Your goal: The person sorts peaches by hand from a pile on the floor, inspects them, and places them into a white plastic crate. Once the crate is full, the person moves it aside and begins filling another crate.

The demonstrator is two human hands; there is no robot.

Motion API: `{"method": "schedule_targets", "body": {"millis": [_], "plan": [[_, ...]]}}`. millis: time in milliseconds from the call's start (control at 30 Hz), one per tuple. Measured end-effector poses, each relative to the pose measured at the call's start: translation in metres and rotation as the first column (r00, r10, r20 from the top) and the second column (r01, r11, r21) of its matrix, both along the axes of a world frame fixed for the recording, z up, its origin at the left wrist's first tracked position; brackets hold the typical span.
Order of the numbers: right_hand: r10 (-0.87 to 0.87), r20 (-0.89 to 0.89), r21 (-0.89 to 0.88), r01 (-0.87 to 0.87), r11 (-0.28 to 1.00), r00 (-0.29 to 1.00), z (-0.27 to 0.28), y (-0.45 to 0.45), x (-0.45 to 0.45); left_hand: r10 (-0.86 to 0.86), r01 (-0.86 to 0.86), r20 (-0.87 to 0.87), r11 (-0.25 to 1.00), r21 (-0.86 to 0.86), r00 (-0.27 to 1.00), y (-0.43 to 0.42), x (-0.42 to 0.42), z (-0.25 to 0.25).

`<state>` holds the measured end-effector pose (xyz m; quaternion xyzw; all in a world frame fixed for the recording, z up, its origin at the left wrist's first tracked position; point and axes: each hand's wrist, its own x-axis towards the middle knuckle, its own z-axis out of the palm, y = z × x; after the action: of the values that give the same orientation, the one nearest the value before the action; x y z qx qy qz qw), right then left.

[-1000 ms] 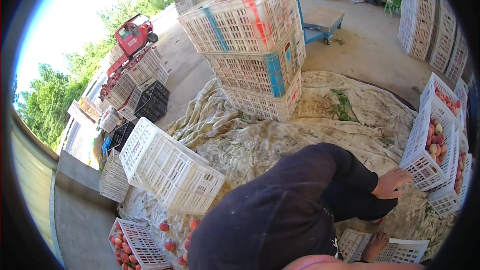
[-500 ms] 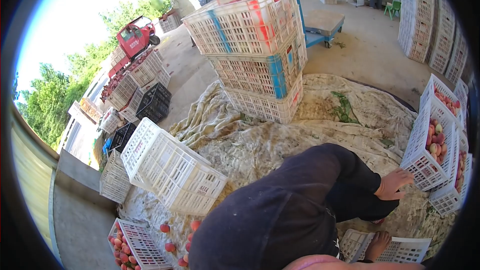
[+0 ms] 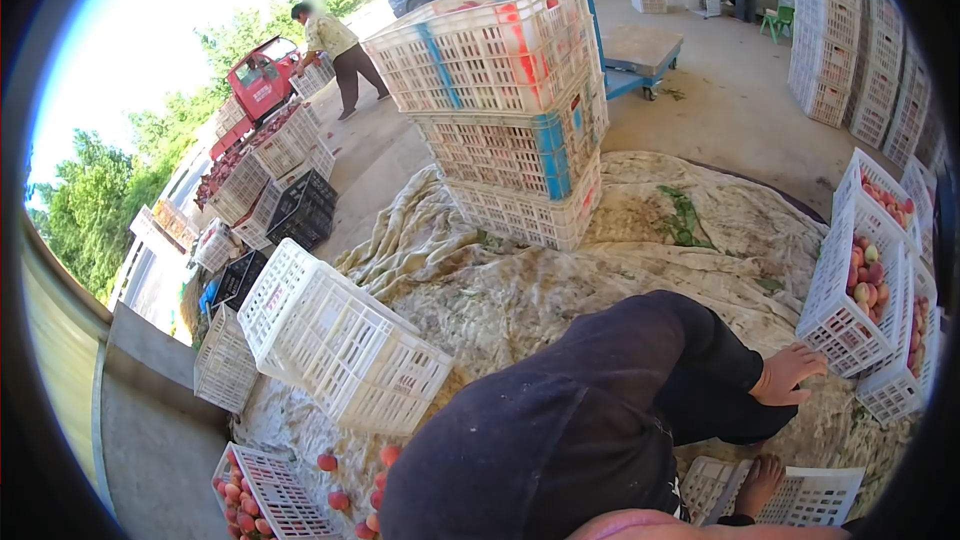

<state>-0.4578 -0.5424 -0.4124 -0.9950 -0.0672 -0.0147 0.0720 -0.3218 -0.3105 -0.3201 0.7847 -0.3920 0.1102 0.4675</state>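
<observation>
My left hand reaches out past my bent knee with its fingers apart and nothing in them. Its fingertips are close to the side of a white plastic crate that holds red and yellow peaches. Lower down, my right hand is in shadow over another white crate, seen only in part. Its fingers look stretched out, and I see nothing held; whether it touches the crate, I cannot tell. My dark sleeve covers much of the foreground.
Stacked crates stand on a crumpled tarp. White crates sit left, near loose peaches and a peach-filled crate. Beyond are a platform cart, a red three-wheeler and a person with a crate.
The person in the background has moved left, out from behind the stack, with a crate. My right hand's fingers look a little straighter. My left hand has barely moved.
</observation>
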Motion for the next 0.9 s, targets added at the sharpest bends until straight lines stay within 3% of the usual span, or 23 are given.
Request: {"method": "schedule_targets", "body": {"millis": [233, 333, 400, 500, 533, 567, 600, 633, 700, 767, 833, 900], "plan": [[0.024, 0.0, 0.027, -0.024, 0.999, 1.0, 0.007, -0.002, -0.013, -0.057, 0.057, -0.005, 0.998, 0.004, 0.998, -0.012, -0.013, 0.002], [0.007, -0.007, 0.201, -0.005, 0.98, 1.0, 0.029, 0.0, -0.033, -0.114, 0.115, -0.024, 0.993, 0.036, 0.993, -0.025, -0.023, 0.01], [-0.082, -0.04, 0.227, 0.089, 0.97, 0.996, 0.03, -0.011, -0.051, -0.155, 0.154, 0.054, 0.988, 0.024, 0.986, -0.037, -0.029, 0.013], [-0.27, -0.019, 0.247, 0.267, 0.932, 0.963, 0.051, -0.022, -0.094, -0.252, 0.2, 0.252, 0.956, 0.213, 0.934, -0.06, -0.048, 0.028], [-0.292, 0.041, 0.191, 0.28, 0.941, 0.955, 0.044, -0.032, -0.109, -0.36, 0.315, 0.23, 0.926, 0.209, 0.904, -0.07, -0.06, 0.03], [-0.388, 0.023, 0.186, 0.377, 0.907, 0.921, 0.042, -0.039, -0.128, -0.444, 0.355, 0.252, 0.875, 0.329, 0.86, -0.081, -0.07, 0.034], [-0.429, -0.055, 0.173, 0.432, 0.885, 0.902, 0.043, -0.043, -0.144, -0.511, 0.365, 0.279, 0.821, 0.44, 0.813, -0.096, -0.081, 0.034], [-0.454, -0.128, 0.162, 0.47, 0.868, 0.882, 0.043, -0.047, -0.159, -0.565, 0.425, 0.272, 0.795, 0.434, 0.779, -0.115, -0.098, 0.025], [-0.528, -0.16, 0.155, 0.549, 0.821, 0.834, 0.042, -0.051, -0.19, -0.764, 0.671, 0.145, 0.628, 0.395, 0.629, -0.142, -0.14, -0.01], [-0.594, -0.175, 0.146, 0.618, 0.773, 0.785, 0.044, -0.055, -0.213, -0.877, 0.752, -0.01, 0.405, 0.52, 0.48, -0.154, -0.179, -0.052], [-0.659, -0.066, 0.179, 0.659, 0.73, 0.749, 0.053, -0.057, -0.244, -0.889, 0.828, -0.07, 0.389, 0.404, 0.452, -0.138, -0.216, -0.096], [-0.696, 0.001, 0.238, 0.676, 0.697, 0.718, 0.065, -0.057, -0.254, -0.914, 0.819, 0.041, 0.382, 0.427, 0.404, -0.139, -0.212, -0.086]]}}
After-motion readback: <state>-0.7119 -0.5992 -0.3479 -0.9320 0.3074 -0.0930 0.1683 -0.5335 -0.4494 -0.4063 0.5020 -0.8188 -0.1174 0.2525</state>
